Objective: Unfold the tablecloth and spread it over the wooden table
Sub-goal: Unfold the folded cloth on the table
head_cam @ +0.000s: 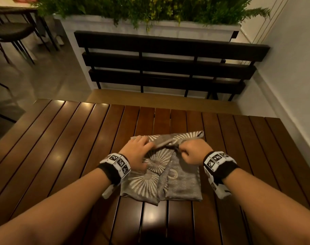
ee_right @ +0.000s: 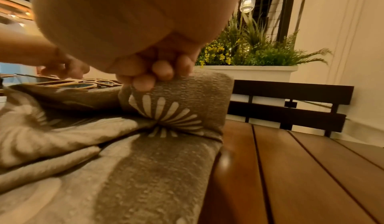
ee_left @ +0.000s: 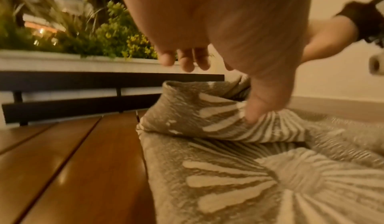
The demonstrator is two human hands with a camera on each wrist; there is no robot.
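Note:
A grey tablecloth (head_cam: 150,181) with white sunburst prints lies folded in the middle of the slatted wooden table (head_cam: 62,147). My left hand (head_cam: 138,149) is on its far left part. In the left wrist view the thumb (ee_left: 255,109) digs into a raised fold of the tablecloth (ee_left: 228,178), while the other fingertips (ee_left: 185,63) show above it. My right hand (head_cam: 191,152) grips the far right part. Its curled fingers (ee_right: 153,74) pinch the lifted fold of the tablecloth (ee_right: 145,170). Between the hands the top layer is raised off the stack.
A dark slatted bench (head_cam: 168,55) stands beyond the table's far edge, backed by a white planter (head_cam: 150,30) full of green plants. A white wall (head_cam: 292,68) runs close along the right. A dark chair (head_cam: 9,30) stands at the far left.

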